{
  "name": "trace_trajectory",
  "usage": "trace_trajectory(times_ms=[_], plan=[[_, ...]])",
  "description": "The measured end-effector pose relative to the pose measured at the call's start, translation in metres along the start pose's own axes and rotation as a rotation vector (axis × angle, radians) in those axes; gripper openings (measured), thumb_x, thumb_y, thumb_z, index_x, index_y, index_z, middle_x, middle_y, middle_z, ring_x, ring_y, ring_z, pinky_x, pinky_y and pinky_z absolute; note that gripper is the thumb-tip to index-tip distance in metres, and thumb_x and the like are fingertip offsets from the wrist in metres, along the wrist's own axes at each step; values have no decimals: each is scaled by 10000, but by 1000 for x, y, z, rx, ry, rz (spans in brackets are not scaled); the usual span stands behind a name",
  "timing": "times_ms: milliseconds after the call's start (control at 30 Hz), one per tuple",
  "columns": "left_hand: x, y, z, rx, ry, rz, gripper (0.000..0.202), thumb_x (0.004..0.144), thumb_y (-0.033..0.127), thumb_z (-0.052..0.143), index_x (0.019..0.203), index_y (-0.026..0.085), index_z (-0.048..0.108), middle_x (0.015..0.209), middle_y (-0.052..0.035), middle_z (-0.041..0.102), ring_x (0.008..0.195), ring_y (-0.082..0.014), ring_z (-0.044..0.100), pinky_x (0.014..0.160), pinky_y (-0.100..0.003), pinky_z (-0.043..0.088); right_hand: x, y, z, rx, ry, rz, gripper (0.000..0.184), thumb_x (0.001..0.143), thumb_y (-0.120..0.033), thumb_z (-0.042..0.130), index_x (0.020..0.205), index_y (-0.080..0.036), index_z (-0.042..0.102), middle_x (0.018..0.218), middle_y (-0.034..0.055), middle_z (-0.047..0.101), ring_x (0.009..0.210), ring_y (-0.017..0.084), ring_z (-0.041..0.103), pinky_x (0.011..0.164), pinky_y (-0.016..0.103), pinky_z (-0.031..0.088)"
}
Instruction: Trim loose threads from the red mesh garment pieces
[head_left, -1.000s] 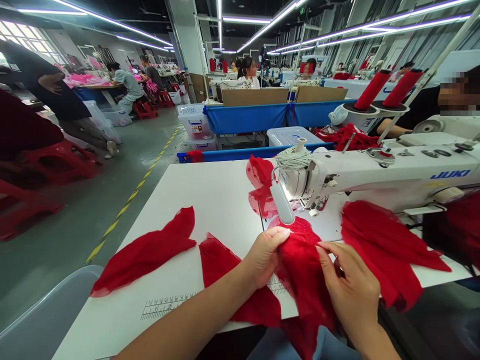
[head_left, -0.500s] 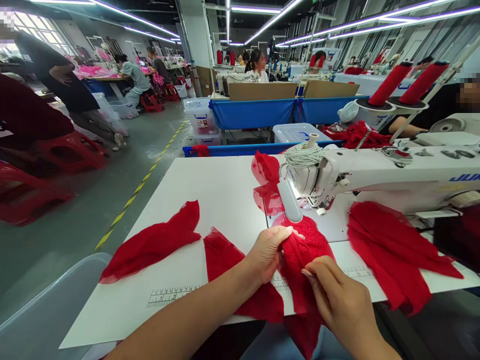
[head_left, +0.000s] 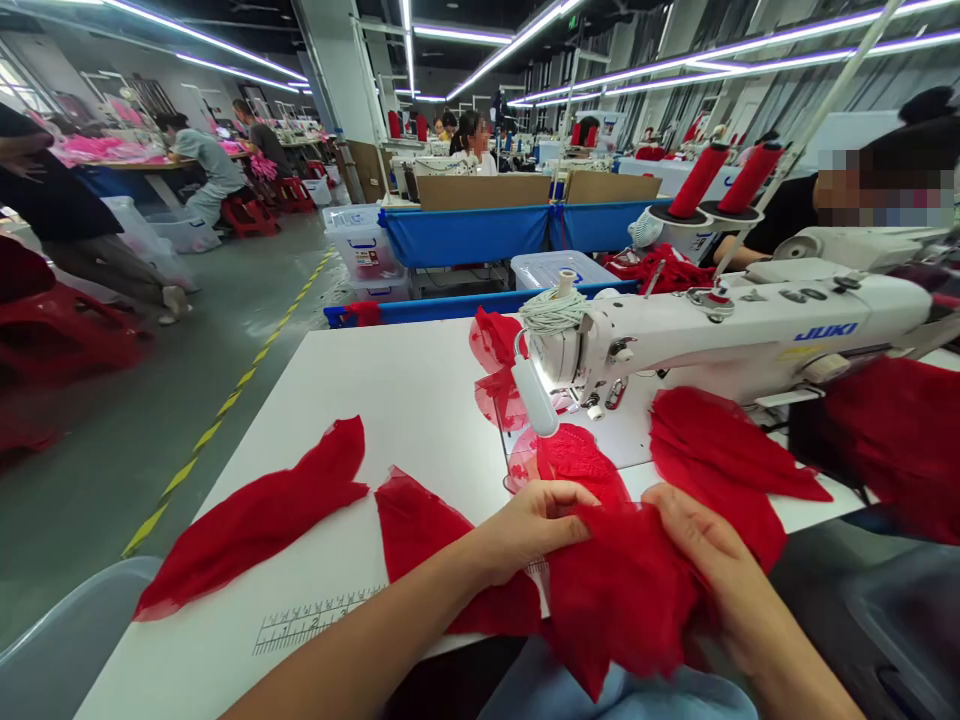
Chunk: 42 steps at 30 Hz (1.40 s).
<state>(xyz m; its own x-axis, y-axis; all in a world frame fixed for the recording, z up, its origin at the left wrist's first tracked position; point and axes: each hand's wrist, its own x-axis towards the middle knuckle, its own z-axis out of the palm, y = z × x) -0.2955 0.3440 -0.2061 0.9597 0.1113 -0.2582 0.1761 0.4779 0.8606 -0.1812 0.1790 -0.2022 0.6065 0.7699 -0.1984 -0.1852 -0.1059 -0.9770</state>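
Observation:
My left hand pinches the upper left edge of a sheer red fabric piece. On its upper right edge, my right hand is closed too, so the cloth hangs spread between both hands over the table's front edge and my lap. Just behind it lies red lace fabric, close to the head of a white sewing machine. Whether the lace joins the held cloth I cannot tell. Left of my hands, one red fabric piece lies partly under my left forearm, with another red piece farther left.
More red cloth lies to the right below the machine arm. Red thread cones stand behind the machine. A ruler scale marks the white table. A co-worker sits at the right; other people work farther back.
My right hand has moved up and right, and the red cloth is now spread between both hands instead of bunched. The view has turned to the right.

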Motion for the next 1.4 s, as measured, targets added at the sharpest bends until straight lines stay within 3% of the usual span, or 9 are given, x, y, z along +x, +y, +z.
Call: trace_trajectory(times_ms=[167,333,500,667,733,967,1100,1233,1400], plan=[[-6,1,-6,-85,-39,-40,346,588,374,821,532,153,560,476,53,443,442,-57,334,465,-218,219,-17,-7,-5,-442,-89,-197,38,691,-193,581,703,-194,617,658,-13,581,623,153,531,585,239,443],[-18,3,-7,-107,-290,-77,257,543,331,817,536,137,647,601,-29,592,602,-128,488,612,-249,352,-34,-12,-37,-502,138,-230,111,657,-189,478,614,-195,580,644,5,573,602,152,514,560,238,406],[-10,7,7,-131,-463,-215,410,530,380,847,410,140,536,378,42,375,405,-60,306,479,-234,245,-54,4,-74,-393,261,-117,208,754,-357,570,713,-179,671,555,-17,504,519,135,443,493,237,369],[26,31,66,-187,-82,-330,243,628,305,849,618,155,659,611,0,674,555,-102,599,589,-205,444,-69,19,-97,-322,641,-210,365,747,-537,629,789,-184,714,583,4,569,546,154,518,511,238,424],[44,32,86,-194,-77,-304,268,627,316,853,640,138,652,625,-17,684,562,-119,630,595,-222,486,-74,21,-100,-303,684,-242,389,742,-566,639,806,-190,718,641,29,629,548,160,544,488,237,440],[68,10,103,-203,-126,12,319,641,321,852,859,164,681,852,-42,737,805,-176,693,765,-261,519,-65,19,-81,-407,549,-475,285,842,-412,651,1056,-226,687,574,-44,563,413,105,439,395,211,391],[58,11,93,-200,-45,114,195,719,289,785,846,178,686,805,-13,723,767,-150,677,743,-242,510,-48,16,-60,-671,723,-809,94,865,-223,630,923,-212,703,766,18,668,508,111,565,468,218,458],[47,14,75,-284,-42,6,215,664,156,758,873,161,709,811,-34,738,819,-177,692,811,-266,500,-39,13,-48,-941,893,-1013,189,876,-85,599,981,-198,708,1025,91,654,505,65,542,505,219,457],[37,15,79,-370,-114,-62,259,739,334,722,875,114,719,821,-99,748,882,-239,700,855,-330,500,-34,21,-27,-1113,701,-1155,219,894,-59,551,1034,-157,688,898,97,688,554,104,607,521,224,467]])
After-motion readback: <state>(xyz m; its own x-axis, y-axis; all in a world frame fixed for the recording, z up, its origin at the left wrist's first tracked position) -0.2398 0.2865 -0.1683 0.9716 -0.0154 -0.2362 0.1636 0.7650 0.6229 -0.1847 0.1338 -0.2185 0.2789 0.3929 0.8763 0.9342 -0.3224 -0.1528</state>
